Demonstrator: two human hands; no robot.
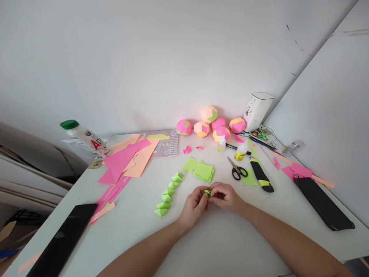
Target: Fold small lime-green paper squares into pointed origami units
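A small folded piece of green paper is pinched between my two hands near the middle of the table. My left hand grips it from the left, thumb on top. From the right, my right hand closes its fingers on the same piece, which is mostly hidden. Just beyond them lies a stack of green paper rectangles. To the left, several folded green paper units stand in a slanting row. Black-handled scissors and a black-and-yellow utility knife rest to the right.
Several paper balls sit against the wall behind two glue bottles. Pink and orange paper sheets and a white bottle occupy the left. Dark phones lie at left and right. A white container fills the back corner.
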